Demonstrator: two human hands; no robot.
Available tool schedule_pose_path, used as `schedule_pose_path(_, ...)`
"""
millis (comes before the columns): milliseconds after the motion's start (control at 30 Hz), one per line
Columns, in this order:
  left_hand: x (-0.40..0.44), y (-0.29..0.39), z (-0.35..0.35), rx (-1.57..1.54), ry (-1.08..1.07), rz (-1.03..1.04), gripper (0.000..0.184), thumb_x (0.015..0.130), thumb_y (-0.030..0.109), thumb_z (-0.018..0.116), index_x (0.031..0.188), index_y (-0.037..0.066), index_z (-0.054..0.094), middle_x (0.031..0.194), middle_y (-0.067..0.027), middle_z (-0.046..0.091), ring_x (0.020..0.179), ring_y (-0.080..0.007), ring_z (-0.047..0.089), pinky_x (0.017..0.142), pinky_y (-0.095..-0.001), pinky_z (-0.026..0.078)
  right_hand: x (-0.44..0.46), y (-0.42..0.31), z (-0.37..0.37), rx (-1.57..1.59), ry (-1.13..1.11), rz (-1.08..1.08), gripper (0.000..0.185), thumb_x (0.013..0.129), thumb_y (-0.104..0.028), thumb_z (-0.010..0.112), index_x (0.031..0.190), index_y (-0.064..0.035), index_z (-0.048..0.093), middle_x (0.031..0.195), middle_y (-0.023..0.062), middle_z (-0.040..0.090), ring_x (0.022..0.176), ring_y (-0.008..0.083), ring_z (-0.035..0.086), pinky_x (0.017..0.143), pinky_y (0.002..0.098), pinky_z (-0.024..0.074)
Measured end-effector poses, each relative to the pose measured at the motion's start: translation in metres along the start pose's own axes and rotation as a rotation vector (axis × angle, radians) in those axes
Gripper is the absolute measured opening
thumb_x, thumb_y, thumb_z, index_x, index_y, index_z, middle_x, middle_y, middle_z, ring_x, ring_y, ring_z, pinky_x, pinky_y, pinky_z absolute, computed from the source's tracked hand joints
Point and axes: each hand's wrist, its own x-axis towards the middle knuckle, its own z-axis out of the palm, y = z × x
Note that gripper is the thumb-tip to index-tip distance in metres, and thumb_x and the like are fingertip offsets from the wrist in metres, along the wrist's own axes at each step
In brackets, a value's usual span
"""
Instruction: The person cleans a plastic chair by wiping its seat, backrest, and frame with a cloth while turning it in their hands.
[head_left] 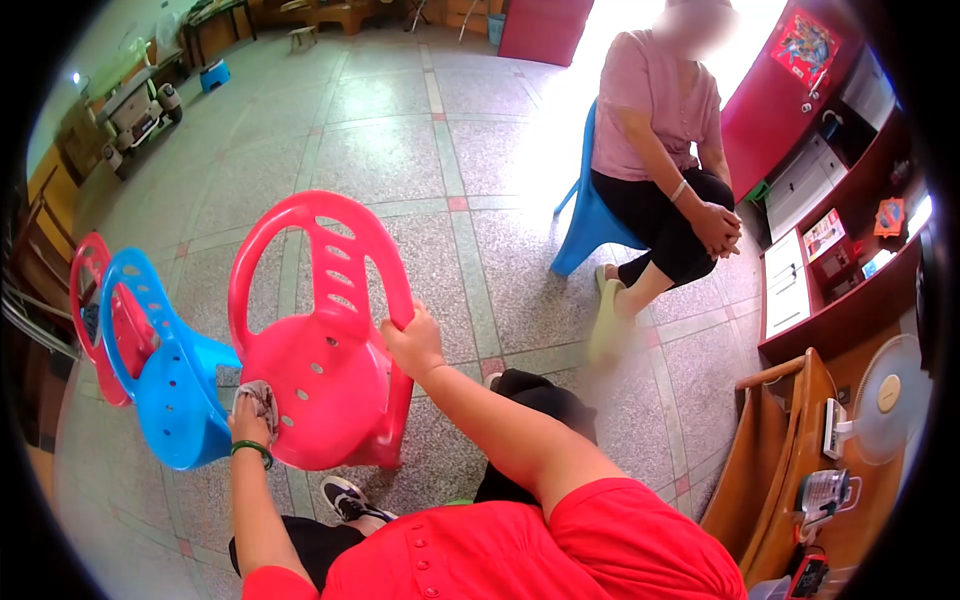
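A red plastic chair point(312, 400) with a looped backrest stands in front of me. My right hand point(413, 343) is closed around the right side of its backrest frame. At the left edge of the seat, my left hand point(250, 418), with a green bangle at the wrist, holds a crumpled greyish cloth point(262, 400) against the chair. Just left of it stands a blue plastic chair point(175, 400), and beyond that a second red chair point(118, 345) with something dark on it.
A person point(660, 130) sits on a blue chair point(580, 240) at the upper right, hands clasped. A wooden cabinet point(765, 450) with a fan point(888, 395) and a glass pot point(823, 492) is at the lower right. A small vehicle point(138, 108) stands upper left.
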Motion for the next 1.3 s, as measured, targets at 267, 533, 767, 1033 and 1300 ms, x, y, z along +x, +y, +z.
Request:
schedule_pose_path(267,-0.059,0.075,-0.002,-0.032,-0.055,-0.017,0.051,0.075,0.009,0.048,0.124,-0.002,0.047,0.134,-0.0209,0.043,0.128,-0.0326,0.037,0.108,-0.0439,0.024,-0.002,-0.001,0.003,-0.024,0.042,-0.04,0.039,0.074,-0.027,0.061,0.104,-0.0033,0.056,0.091,0.0217,0.063,0.088,0.0399,0.06,0.078,0.0464,0.0476)
schedule_pose_path(533,-0.105,0.114,0.021,-0.318,-0.092,0.227,0.054,0.073,0.012,0.048,0.126,-0.002,0.047,0.132,-0.0203,0.046,0.121,-0.0369,0.042,0.105,-0.0429,0.027,-0.002,-0.009,-0.002,-0.047,0.023,-0.009,0.037,0.075,-0.028,0.059,0.104,-0.0059,0.056,0.092,0.0211,0.064,0.089,0.0392,0.06,0.078,0.0462,0.0478)
schedule_pose_path(767,-0.117,0.124,0.023,-0.376,-0.09,0.286,0.052,0.074,0.012,0.05,0.125,0.002,0.049,0.13,-0.0199,0.048,0.12,-0.0339,0.044,0.103,-0.0409,0.03,0.0,-0.006,0.0,-0.061,0.025,-0.016,0.035,0.075,-0.028,0.058,0.104,-0.0072,0.056,0.093,0.0202,0.064,0.09,0.0389,0.06,0.079,0.0455,0.0475)
schedule_pose_path(1033,-0.119,0.133,0.013,-0.301,-0.108,0.316,0.05,0.075,0.01,0.051,0.123,0.002,0.048,0.131,-0.017,0.046,0.116,-0.0388,0.043,0.099,-0.0441,0.032,-0.002,-0.009,-0.001,-0.048,0.011,0.016,0.034,0.076,-0.026,0.059,0.105,-0.0073,0.056,0.093,0.0197,0.064,0.09,0.0381,0.06,0.079,0.0446,0.0474)
schedule_pose_path(1300,-0.125,0.13,0.031,-0.074,0.02,0.416,0.054,0.074,0.009,0.056,0.125,0.0,0.041,0.132,-0.0198,0.04,0.107,-0.0442,0.043,0.093,-0.048,0.037,0.002,-0.002,0.004,-0.034,0.026,-0.024,0.035,0.075,-0.026,0.059,0.103,-0.0059,0.056,0.09,0.0208,0.064,0.088,0.039,0.06,0.078,0.0448,0.0476)
